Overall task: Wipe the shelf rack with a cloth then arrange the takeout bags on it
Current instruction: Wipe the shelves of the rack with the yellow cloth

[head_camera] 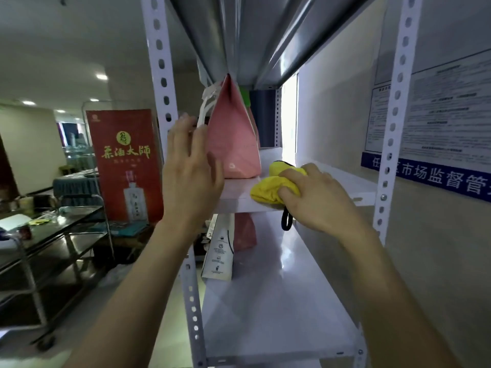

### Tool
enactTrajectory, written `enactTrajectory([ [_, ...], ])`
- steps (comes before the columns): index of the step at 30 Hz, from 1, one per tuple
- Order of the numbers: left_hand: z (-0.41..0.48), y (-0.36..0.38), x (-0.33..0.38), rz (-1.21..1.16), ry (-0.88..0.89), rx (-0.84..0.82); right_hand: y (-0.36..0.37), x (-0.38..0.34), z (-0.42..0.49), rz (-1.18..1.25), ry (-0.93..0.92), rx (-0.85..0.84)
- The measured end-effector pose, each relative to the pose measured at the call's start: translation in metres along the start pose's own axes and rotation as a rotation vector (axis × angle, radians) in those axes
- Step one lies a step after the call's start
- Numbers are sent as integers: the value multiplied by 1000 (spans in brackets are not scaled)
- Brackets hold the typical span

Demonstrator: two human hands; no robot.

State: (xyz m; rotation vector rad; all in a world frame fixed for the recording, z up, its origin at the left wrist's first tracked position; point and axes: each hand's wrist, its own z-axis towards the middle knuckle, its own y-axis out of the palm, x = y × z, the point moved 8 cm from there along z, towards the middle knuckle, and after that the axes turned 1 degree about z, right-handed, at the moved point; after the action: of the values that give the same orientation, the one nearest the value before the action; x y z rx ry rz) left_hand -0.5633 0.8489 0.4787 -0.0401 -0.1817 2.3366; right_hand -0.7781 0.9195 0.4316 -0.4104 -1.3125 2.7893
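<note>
A white metal shelf rack with perforated posts fills the middle. A pink takeout bag with white handles stands upright on the middle shelf. My left hand is raised beside the bag with straight fingers, at its left side near the handles. My right hand grips a bunched yellow cloth pressed on the same shelf, right of the bag; a black loop hangs from the cloth. On the lower shelf stand a white paper bag and another pink bag.
The underside of an upper shelf hangs close above the pink bag. The wall on the right carries posted notices. A red banner and a steel trolley stand to the left of the rack.
</note>
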Motion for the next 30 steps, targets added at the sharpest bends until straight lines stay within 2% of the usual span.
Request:
enactTrajectory([
  [2,-5,-17,-6,139,8,76,9,-29,-3,44,-91,-21],
  [4,-4,-25,-22,96,-40,75,24,-67,-4,92,-209,-35],
  [8,2,-23,-66,-118,-144,-74,54,-121,1,133,-395,-44],
  [11,1,-18,-72,-196,-147,-173,51,-114,-2,153,-421,4],
  [14,-6,-16,-71,-240,-155,-207,30,-65,-13,133,-331,115],
  [19,-22,-12,-68,-282,-213,-213,-14,45,-41,53,-75,447],
  [24,-40,-3,-57,-241,-232,-231,11,28,-96,120,-71,678],
  [27,-62,-3,-54,-249,-239,-195,60,20,-144,224,-55,681],
  [30,-95,2,-64,-310,-319,-199,126,30,-180,304,30,499],
])
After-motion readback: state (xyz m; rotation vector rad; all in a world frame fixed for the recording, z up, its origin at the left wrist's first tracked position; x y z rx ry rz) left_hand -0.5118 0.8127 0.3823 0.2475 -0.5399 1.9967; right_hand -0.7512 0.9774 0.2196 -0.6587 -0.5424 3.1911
